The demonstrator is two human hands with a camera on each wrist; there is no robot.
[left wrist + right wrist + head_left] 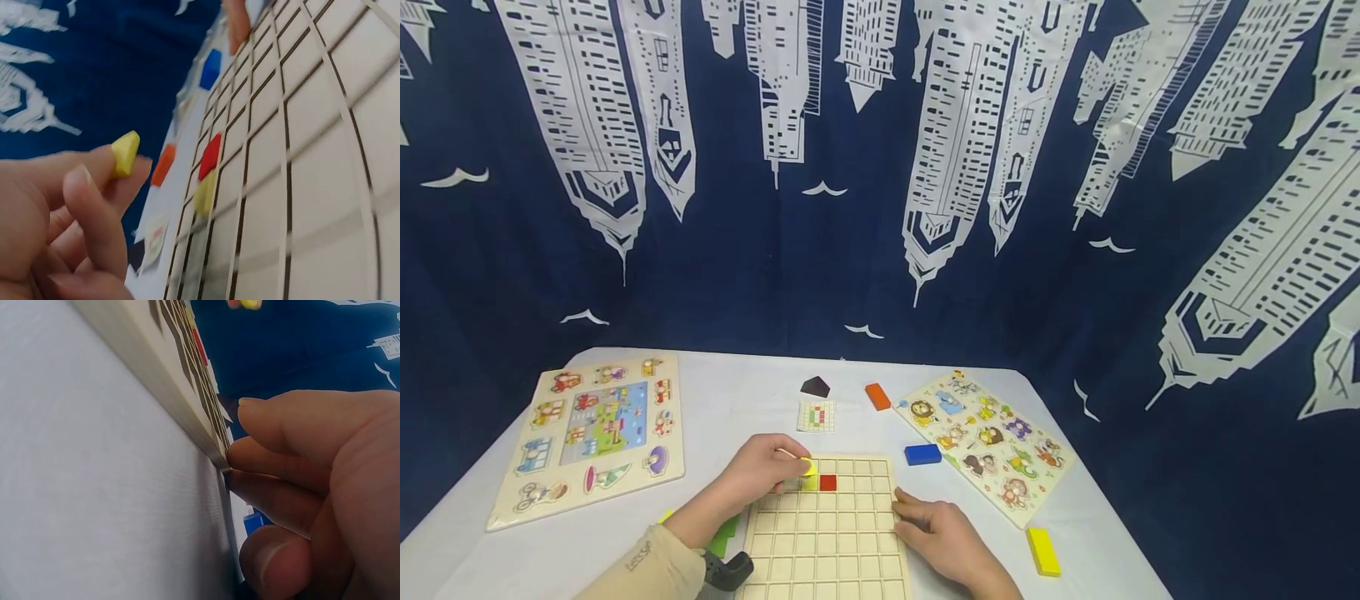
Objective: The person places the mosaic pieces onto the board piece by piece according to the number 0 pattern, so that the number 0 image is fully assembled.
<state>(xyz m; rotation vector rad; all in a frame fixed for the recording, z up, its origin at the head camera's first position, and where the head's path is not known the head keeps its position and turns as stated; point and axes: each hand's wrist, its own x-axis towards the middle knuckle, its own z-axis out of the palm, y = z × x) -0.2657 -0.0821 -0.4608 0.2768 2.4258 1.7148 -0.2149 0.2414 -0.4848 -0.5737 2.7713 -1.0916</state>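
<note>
A pale wooden grid board [816, 546] lies on the table in front of me. One red tile [827, 483] and a yellow tile [809, 483] sit side by side in its cells near the far edge. Over that yellow tile my left hand [760, 468] pinches another small yellow tile [126, 153] between thumb and fingertips, clear of the board in the left wrist view. My right hand [943, 537] rests at the board's right edge. In the right wrist view its fingertips [240, 453] touch the edge, with no tile in the fingers.
Beyond the board lie a small pattern card [816, 416] and a dark pentagon piece [816, 386]. Orange [877, 397], blue [922, 454] and yellow [1043, 552] blocks lie to the right. Picture puzzle boards flank the grid, left [666, 454] and right [1037, 492]. Green pieces [722, 537] are partly behind the left forearm.
</note>
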